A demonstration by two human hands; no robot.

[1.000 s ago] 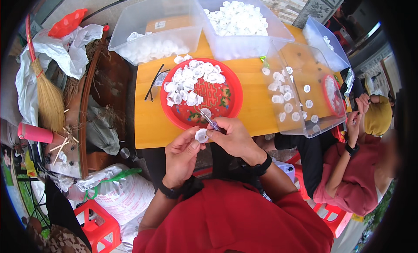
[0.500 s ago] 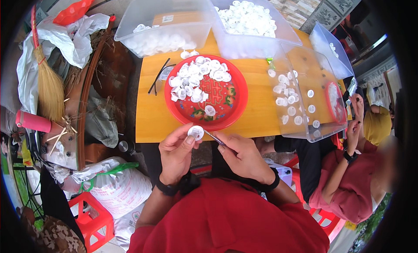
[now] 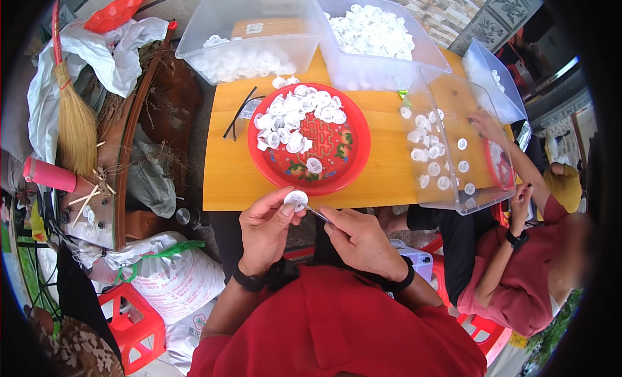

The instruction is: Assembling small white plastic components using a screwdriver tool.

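Between the thumb and fingers of my left hand [image 3: 267,229] is a small round white plastic part [image 3: 296,199], its face turned up toward me. My right hand [image 3: 364,241] grips a thin metal-tipped tool [image 3: 317,213]; its tip points at the right edge of the white part, and whether it touches cannot be told. Just beyond both hands lies a red patterned tray [image 3: 334,166] at the table's near edge. Many similar white parts [image 3: 285,121] are heaped on its far left side, and a single one [image 3: 314,165] lies apart nearer me.
Large clear bins [image 3: 249,36] of white parts stand along the back of the wooden table [image 3: 227,173]. At right, a clear bin [image 3: 461,205] holds scattered parts; a co-worker's hand [image 3: 487,127] is near it. A broom [image 3: 76,127] leans at left above white sacks [image 3: 175,280].
My hands hold nearly the same pose, with the tool still against or near the part. The co-worker's farther arm has swung forward over the table. The whole view has shifted slightly.
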